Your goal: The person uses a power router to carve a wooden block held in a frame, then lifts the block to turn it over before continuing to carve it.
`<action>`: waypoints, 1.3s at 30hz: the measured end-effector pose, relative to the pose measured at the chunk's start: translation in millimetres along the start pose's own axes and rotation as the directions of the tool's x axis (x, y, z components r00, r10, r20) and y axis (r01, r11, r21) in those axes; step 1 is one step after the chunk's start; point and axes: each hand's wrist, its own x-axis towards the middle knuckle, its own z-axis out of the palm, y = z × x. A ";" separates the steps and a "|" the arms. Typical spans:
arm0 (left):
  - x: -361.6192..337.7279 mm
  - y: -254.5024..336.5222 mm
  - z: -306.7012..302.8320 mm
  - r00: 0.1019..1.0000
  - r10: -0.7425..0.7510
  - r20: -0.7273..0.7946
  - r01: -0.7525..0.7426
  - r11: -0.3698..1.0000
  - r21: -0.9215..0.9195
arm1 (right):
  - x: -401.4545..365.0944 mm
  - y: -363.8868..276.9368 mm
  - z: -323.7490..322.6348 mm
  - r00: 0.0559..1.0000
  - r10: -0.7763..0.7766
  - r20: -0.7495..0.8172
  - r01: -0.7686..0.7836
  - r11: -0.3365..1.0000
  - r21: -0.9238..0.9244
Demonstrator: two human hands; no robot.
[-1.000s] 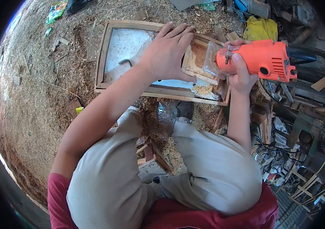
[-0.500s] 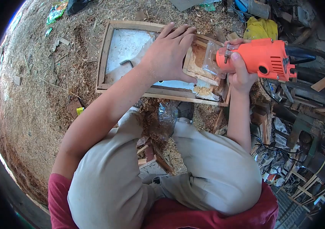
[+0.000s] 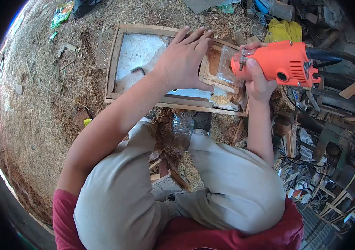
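My right hand [image 3: 257,77] is wrapped round the body of an orange trim router [image 3: 279,62], held on its side with its clear plastic base [image 3: 226,66] over a small wooden frame [image 3: 206,68]. The bit is hidden. My left hand [image 3: 186,60] is stretched across the left side of that small frame, thumb at the near edge and fingers at the far edge, gripping it. Beneath lies a larger wooden-edged tray [image 3: 111,68] with a white, scuffed bottom. A hex key [image 3: 138,70] rests in it, left of my left wrist.
Sawdust and shavings cover the ground [image 3: 60,121]. Wood offcuts, scrap and cables crowd the right side, with a yellow cloth [image 3: 284,31] behind the router. The router's black cord [image 3: 332,56] runs off right. A clear plastic bottle [image 3: 182,124] lies between my feet.
The router has shifted slightly left, its clear base sliding further over the small wooden frame. My left hand has stayed nearly still.
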 end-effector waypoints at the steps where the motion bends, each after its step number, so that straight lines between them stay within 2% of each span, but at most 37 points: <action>1: 0.0 0.2 -0.2 1.000 0.000 0.002 0.000 1.000 0.005 | -0.1 2.2 -2.4 1.000 -0.022 0.015 0.023 0.999 -0.027; 3: 0.1 0.3 -0.7 1.000 0.000 0.005 0.000 1.000 0.012 | -0.2 7.9 -8.4 0.997 -0.065 0.047 0.068 0.994 -0.082; 11: 0.8 1.7 -3.1 1.000 -0.006 0.005 0.006 1.000 -0.011 | -5.2 5.2 -11.3 0.996 -0.022 0.081 0.025 0.999 -0.039; 14: 0.6 1.1 -5.6 1.000 0.005 -0.003 -0.005 0.999 -0.046 | -8.5 0.8 -19.4 0.997 -0.056 0.062 0.056 0.998 -0.006; 17: -2.2 0.5 -8.9 0.998 -0.004 -0.063 -0.007 0.985 -0.170 | -11.1 -13.9 -32.0 0.996 -0.089 -0.012 0.090 0.993 0.073; 21: -2.3 9.5 -29.8 0.993 -0.107 -0.046 0.076 0.894 -0.442 | -12.7 -27.9 -52.4 0.985 -0.116 -0.130 0.136 0.979 0.155; 24: -1.2 12.1 -39.6 0.982 -0.128 -0.137 0.049 0.881 -0.470 | -19.2 -36.0 -56.0 0.974 -0.102 -0.203 0.135 0.978 0.160; 25: -0.8 13.0 -46.6 0.985 -0.148 -0.087 0.080 0.845 -0.529 | -20.8 -36.8 -56.1 0.970 -0.085 -0.227 0.123 0.979 0.161; 28: 6.7 13.1 -52.2 0.965 -0.142 -0.219 -0.044 0.738 -0.674 | -26.3 -27.8 -62.3 0.967 -0.085 -0.242 0.122 0.982 0.146; 29: 9.8 11.4 -54.7 0.961 -0.114 -0.253 -0.082 0.754 -0.652 | -29.6 -26.6 -61.2 0.961 -0.031 -0.275 0.081 0.982 0.172; 32: 22.2 11.0 -58.5 0.950 0.009 -0.311 -0.213 0.747 -0.630 | -32.1 -27.7 -61.3 0.956 -0.041 -0.291 0.084 0.987 0.137; 33: 26.1 13.3 -66.3 0.970 0.038 -0.239 -0.170 0.807 -0.565 | -32.7 -27.9 -61.9 0.955 -0.045 -0.292 0.083 0.990 0.117; 36: 37.4 33.9 -70.7 0.980 0.149 -0.134 -0.176 0.958 -0.226 | -34.1 -29.0 -64.7 0.954 -0.052 -0.295 0.081 0.993 0.086; 39: 42.4 46.3 -53.5 0.979 0.144 -0.145 -0.177 0.952 -0.249 | -34.6 -31.1 -66.7 0.948 -0.036 -0.316 0.083 0.987 0.137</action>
